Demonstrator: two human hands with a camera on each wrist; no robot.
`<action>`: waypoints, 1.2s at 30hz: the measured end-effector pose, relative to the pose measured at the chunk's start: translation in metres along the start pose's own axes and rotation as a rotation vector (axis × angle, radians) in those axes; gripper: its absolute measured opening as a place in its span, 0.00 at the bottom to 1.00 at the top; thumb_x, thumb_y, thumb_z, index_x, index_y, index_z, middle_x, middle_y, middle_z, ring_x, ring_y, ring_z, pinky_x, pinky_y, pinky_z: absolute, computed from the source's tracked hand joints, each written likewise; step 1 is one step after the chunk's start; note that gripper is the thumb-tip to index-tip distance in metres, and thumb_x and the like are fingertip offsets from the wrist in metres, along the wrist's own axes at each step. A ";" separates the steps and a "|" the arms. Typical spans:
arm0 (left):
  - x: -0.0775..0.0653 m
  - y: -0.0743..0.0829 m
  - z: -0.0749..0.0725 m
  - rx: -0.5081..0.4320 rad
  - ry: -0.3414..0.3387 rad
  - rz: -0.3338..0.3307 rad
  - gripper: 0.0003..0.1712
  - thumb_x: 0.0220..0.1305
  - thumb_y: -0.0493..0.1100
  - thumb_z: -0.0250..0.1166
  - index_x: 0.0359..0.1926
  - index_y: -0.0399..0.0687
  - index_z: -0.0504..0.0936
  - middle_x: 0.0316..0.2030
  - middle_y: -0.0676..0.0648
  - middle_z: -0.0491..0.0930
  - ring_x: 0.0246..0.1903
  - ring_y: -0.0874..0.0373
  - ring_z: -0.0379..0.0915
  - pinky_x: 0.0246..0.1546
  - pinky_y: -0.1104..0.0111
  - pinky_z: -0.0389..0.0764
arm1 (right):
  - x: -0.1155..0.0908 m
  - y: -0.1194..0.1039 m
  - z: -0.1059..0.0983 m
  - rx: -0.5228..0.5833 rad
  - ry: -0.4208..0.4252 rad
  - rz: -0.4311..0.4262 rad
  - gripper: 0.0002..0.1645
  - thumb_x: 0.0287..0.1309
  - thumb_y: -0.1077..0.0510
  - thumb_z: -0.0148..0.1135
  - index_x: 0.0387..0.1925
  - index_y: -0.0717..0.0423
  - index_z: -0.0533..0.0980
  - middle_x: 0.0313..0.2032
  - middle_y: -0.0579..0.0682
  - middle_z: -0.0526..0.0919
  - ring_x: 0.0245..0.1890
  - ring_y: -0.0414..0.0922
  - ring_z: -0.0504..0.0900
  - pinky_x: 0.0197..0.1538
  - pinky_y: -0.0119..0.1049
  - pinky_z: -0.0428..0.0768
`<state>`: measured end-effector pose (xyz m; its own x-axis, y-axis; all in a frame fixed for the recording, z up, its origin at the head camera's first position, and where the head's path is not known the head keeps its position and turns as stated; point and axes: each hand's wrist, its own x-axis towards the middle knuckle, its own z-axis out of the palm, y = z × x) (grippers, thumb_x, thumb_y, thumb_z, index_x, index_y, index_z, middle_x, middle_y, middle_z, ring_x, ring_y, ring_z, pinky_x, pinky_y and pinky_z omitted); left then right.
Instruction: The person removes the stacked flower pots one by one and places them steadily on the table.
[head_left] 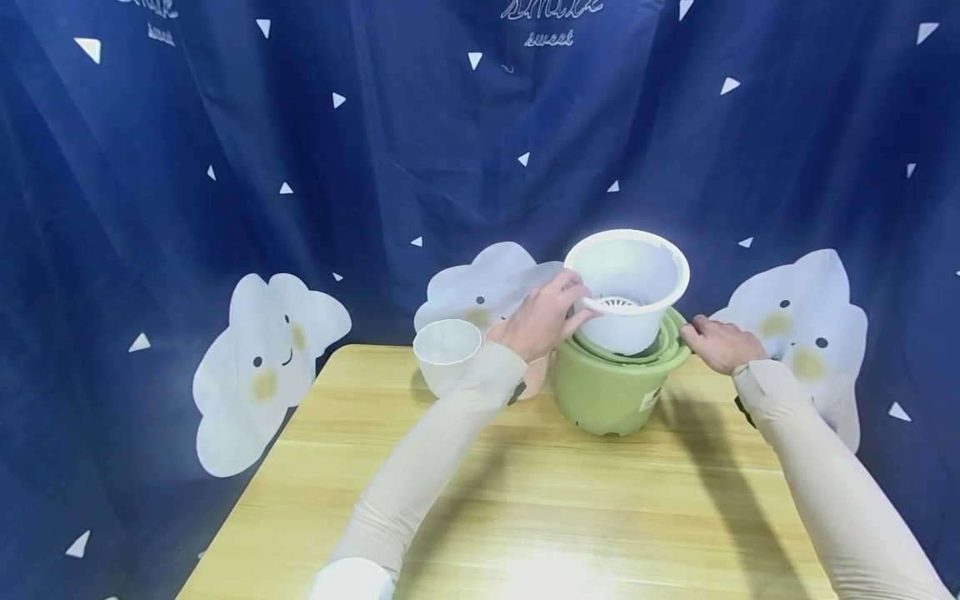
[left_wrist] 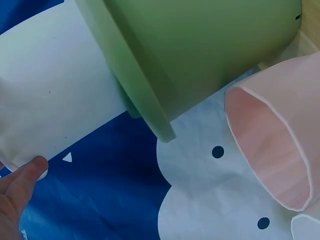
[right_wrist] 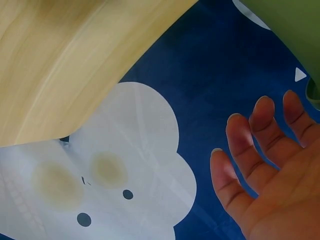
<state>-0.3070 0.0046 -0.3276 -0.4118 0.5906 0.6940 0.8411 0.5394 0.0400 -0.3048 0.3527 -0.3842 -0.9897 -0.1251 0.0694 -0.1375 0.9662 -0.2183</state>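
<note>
My left hand (head_left: 546,312) grips the near left rim of a white plastic pot (head_left: 626,267) with slits in its floor. The pot stands partly down inside a green flowerpot (head_left: 611,392), its rim well above the green one. A second green rim shows inside the flowerpot's mouth, and a small pale label is on its side. My right hand (head_left: 723,343) touches the flowerpot's right rim; in the right wrist view its fingers (right_wrist: 240,142) are spread and loosely bent beside the green wall, the thumb out of frame.
Left of the flowerpot a pink pot (left_wrist: 272,145) stands partly behind my left wrist, with a small white pot (head_left: 446,354) beside it. All stand near the back of a wooden table (head_left: 600,508). A blue curtain (head_left: 375,150) with cloud prints hangs behind.
</note>
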 end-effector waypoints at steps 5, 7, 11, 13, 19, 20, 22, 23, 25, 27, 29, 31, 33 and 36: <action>-0.001 0.001 -0.004 -0.009 0.006 -0.015 0.13 0.72 0.52 0.66 0.46 0.49 0.86 0.48 0.49 0.79 0.43 0.60 0.80 0.50 0.75 0.83 | 0.000 0.000 0.000 0.003 -0.002 0.000 0.35 0.74 0.37 0.27 0.49 0.60 0.71 0.48 0.67 0.82 0.46 0.66 0.83 0.35 0.56 0.78; -0.001 0.001 -0.006 -0.017 0.012 -0.014 0.12 0.72 0.51 0.67 0.45 0.48 0.86 0.48 0.48 0.79 0.43 0.60 0.80 0.50 0.74 0.83 | 0.000 0.000 0.000 0.005 -0.002 0.000 0.35 0.74 0.37 0.27 0.50 0.60 0.71 0.49 0.68 0.82 0.46 0.67 0.83 0.36 0.56 0.79; -0.002 0.001 -0.010 -0.028 0.035 -0.006 0.11 0.71 0.49 0.67 0.45 0.47 0.85 0.49 0.48 0.79 0.43 0.59 0.79 0.50 0.73 0.83 | 0.000 -0.001 -0.001 0.010 -0.001 0.003 0.35 0.73 0.37 0.28 0.49 0.60 0.72 0.47 0.67 0.83 0.45 0.66 0.83 0.35 0.56 0.78; -0.003 0.001 -0.012 -0.036 0.045 -0.007 0.10 0.71 0.49 0.67 0.45 0.47 0.85 0.49 0.47 0.79 0.43 0.58 0.80 0.50 0.73 0.83 | 0.000 -0.002 -0.001 0.011 -0.001 0.005 0.35 0.73 0.37 0.28 0.48 0.59 0.72 0.46 0.66 0.83 0.44 0.65 0.83 0.34 0.54 0.77; -0.004 0.003 -0.018 -0.048 0.059 -0.015 0.09 0.71 0.47 0.67 0.45 0.46 0.85 0.50 0.46 0.79 0.44 0.56 0.80 0.51 0.71 0.84 | 0.000 -0.002 0.000 0.007 -0.001 0.002 0.35 0.74 0.37 0.28 0.47 0.59 0.72 0.44 0.65 0.83 0.43 0.63 0.83 0.33 0.53 0.77; -0.005 0.003 -0.018 -0.048 0.062 -0.015 0.09 0.71 0.46 0.68 0.45 0.46 0.85 0.50 0.46 0.79 0.45 0.56 0.80 0.51 0.71 0.84 | -0.001 -0.002 0.000 0.008 0.000 0.002 0.35 0.74 0.37 0.28 0.47 0.59 0.72 0.45 0.65 0.83 0.43 0.64 0.83 0.33 0.53 0.77; -0.005 0.003 -0.020 -0.047 0.078 -0.014 0.10 0.70 0.45 0.69 0.45 0.45 0.85 0.49 0.45 0.79 0.44 0.55 0.81 0.51 0.70 0.85 | -0.001 -0.002 0.001 0.010 0.001 0.000 0.35 0.74 0.37 0.28 0.48 0.60 0.73 0.45 0.65 0.83 0.44 0.64 0.84 0.34 0.54 0.78; -0.005 0.003 -0.020 -0.047 0.088 -0.013 0.10 0.69 0.45 0.70 0.45 0.44 0.86 0.49 0.45 0.79 0.44 0.55 0.81 0.50 0.70 0.85 | -0.001 -0.003 0.001 0.011 0.001 -0.003 0.36 0.74 0.37 0.28 0.48 0.60 0.73 0.45 0.65 0.83 0.44 0.64 0.84 0.34 0.54 0.78; -0.005 0.001 -0.022 -0.043 0.110 -0.014 0.10 0.68 0.45 0.71 0.45 0.44 0.86 0.49 0.45 0.80 0.43 0.55 0.82 0.49 0.69 0.85 | -0.001 -0.002 0.001 0.014 0.002 -0.005 0.36 0.74 0.37 0.27 0.49 0.60 0.73 0.46 0.66 0.83 0.45 0.64 0.84 0.35 0.55 0.78; -0.005 -0.001 -0.025 -0.044 0.129 -0.015 0.11 0.67 0.45 0.72 0.45 0.43 0.87 0.48 0.45 0.80 0.42 0.54 0.83 0.47 0.68 0.86 | -0.002 -0.002 0.000 0.014 0.002 -0.008 0.36 0.74 0.37 0.27 0.49 0.60 0.73 0.46 0.66 0.83 0.45 0.65 0.84 0.35 0.56 0.79; -0.006 -0.003 -0.027 -0.045 0.140 -0.019 0.11 0.67 0.46 0.72 0.44 0.44 0.87 0.47 0.45 0.80 0.42 0.54 0.82 0.45 0.67 0.87 | -0.002 -0.001 0.000 0.016 0.001 -0.008 0.36 0.74 0.37 0.27 0.50 0.61 0.73 0.47 0.67 0.83 0.45 0.65 0.83 0.36 0.56 0.79; -0.008 -0.005 -0.030 -0.050 0.143 -0.030 0.11 0.66 0.46 0.72 0.43 0.44 0.87 0.47 0.45 0.80 0.42 0.54 0.82 0.44 0.66 0.87 | -0.003 -0.001 -0.001 0.018 -0.002 -0.007 0.37 0.74 0.37 0.28 0.51 0.61 0.73 0.48 0.67 0.83 0.46 0.66 0.83 0.37 0.57 0.79; -0.010 -0.008 -0.032 -0.052 0.144 -0.043 0.11 0.66 0.46 0.73 0.43 0.44 0.87 0.46 0.45 0.80 0.42 0.54 0.81 0.44 0.66 0.87 | -0.003 -0.001 -0.001 0.022 -0.005 -0.008 0.37 0.74 0.37 0.28 0.51 0.61 0.73 0.48 0.67 0.83 0.46 0.66 0.83 0.37 0.57 0.79; -0.015 -0.011 -0.035 -0.059 0.148 -0.060 0.11 0.65 0.45 0.73 0.43 0.43 0.87 0.45 0.45 0.80 0.42 0.54 0.81 0.46 0.65 0.86 | -0.004 -0.002 -0.001 0.023 -0.004 -0.009 0.37 0.74 0.37 0.28 0.51 0.61 0.72 0.48 0.67 0.83 0.47 0.67 0.83 0.37 0.57 0.79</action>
<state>-0.2978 -0.0312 -0.3128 -0.4093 0.4611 0.7873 0.8377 0.5319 0.1239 -0.3010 0.3517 -0.3828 -0.9886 -0.1347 0.0672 -0.1470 0.9597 -0.2397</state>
